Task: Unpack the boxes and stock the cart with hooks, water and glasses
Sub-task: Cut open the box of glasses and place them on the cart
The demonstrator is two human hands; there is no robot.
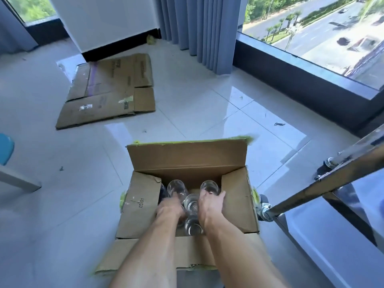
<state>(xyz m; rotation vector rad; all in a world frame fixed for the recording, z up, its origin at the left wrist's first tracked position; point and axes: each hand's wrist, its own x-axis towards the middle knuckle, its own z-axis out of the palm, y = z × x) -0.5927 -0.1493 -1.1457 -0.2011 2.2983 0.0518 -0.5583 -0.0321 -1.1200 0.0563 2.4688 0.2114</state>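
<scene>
While both my arms reach down into the open cardboard box on the floor, I am working the glasses. My left hand sits at about 9 o'clock from the middle glass, fingers curled down among the tumblers, though I cannot tell whether they actually close on one. My right hand is at 3 o'clock of that same glass, fingers wrapped over the far-right glass, which it appears to hold by the rim. Another glass stands at 12 o'clock from my left hand, just beyond the fingertips, and a near glass sits between my wrists. All stand upright, long axes pointing straight up at me, so I judge the lift wants to be vertical. Off at 3 o'clock, the cart frame waits near the box, closer to my right hand. At 11 o'clock, flattened cardboard lies well apart.
</scene>
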